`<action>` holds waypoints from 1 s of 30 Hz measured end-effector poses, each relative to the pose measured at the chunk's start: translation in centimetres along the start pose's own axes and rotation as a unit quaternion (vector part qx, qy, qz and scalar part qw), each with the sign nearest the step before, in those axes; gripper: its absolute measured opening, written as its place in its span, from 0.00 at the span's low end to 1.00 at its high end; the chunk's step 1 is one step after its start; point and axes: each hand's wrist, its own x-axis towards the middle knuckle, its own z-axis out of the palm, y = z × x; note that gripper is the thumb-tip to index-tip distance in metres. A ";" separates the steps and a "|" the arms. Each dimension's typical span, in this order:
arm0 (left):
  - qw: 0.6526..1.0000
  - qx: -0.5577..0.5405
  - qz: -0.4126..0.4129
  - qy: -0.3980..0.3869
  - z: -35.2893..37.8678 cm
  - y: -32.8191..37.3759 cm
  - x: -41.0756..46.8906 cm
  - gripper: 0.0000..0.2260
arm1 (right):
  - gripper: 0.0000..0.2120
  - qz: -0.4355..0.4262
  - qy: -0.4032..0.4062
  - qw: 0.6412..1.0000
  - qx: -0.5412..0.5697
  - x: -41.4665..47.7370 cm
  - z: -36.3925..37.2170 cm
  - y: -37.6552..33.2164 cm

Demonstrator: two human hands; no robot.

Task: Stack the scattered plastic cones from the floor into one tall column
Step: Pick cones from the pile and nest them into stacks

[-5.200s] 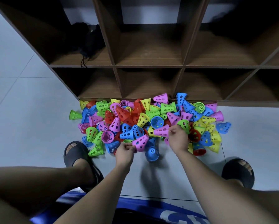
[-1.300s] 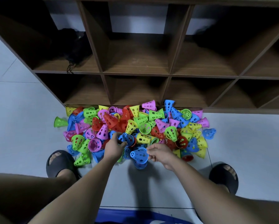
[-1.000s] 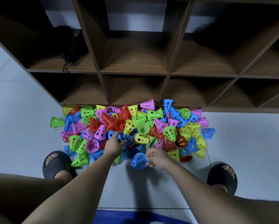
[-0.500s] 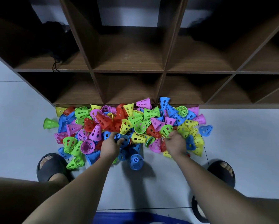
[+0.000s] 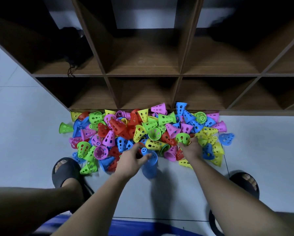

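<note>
1. Nearest: edge of a blue mat (image 5: 151, 227) at the bottom of view. Legs bent, feet in black slides on the grey tile floor (image 5: 23, 159): left slide (image 5: 66, 171), right slide (image 5: 245, 183).
2. Left grip (image 5: 133, 159): fingers & thumb curled round the top of the blue cone column (image 5: 150, 169). Column stands on the floor at the pile's near edge, btwn the two forearms. It's blurred, so the no. of cones in it can't be told.
3. Right grip (image 5: 191, 149): down in the near-right part of the pile, fingers curled on a green cone (image 5: 183, 138) that sits just beyond the knuckles.
4. Cone pile (image 5: 125, 132): red, green, yellow, pink & blue perforated cones. They lie every which way on the floor, heaped up against the foot of the shelf.
5. Strays: lone green cone (image 5: 65, 128) just left of the pile, lone blue cone (image 5: 226, 138) just right of it.
6. Far: brown wooden shelf unit (image 5: 142, 75) w/ open cubbies. A dark item (image 5: 71, 46) w/ a hanging cord sits in the upper-left cubby.
</note>
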 end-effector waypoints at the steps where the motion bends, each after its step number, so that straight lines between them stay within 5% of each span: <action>1: 1.000 0.013 0.012 -0.012 0.2 0.0 -0.3 0.14 | 0.24 0.003 -0.013 1.000 0.001 -0.1 0.0 0.0; 8: 0.993 0.101 0.033 -0.061 1.7 -1.2 -1.3 0.15 | 0.17 0.024 0.000 1.000 0.003 1.1 0.3 1.2; 16: 0.990 0.103 -0.012 -0.093 4.1 -2.1 -1.7 0.15 | 0.13 -0.072 0.065 0.995 0.031 -3.7 -1.9 -0.7; 24: 0.989 -0.030 -0.108 -0.099 4.6 -3.0 -2.2 0.22 | 0.12 -0.180 -0.152 0.971 -0.023 -7.8 -1.1 -4.3; 30: 0.986 -0.048 -0.144 -0.068 3.9 -5.5 -2.3 0.17 | 0.16 -0.232 -0.224 0.937 -0.137 -9.9 1.7 -4.9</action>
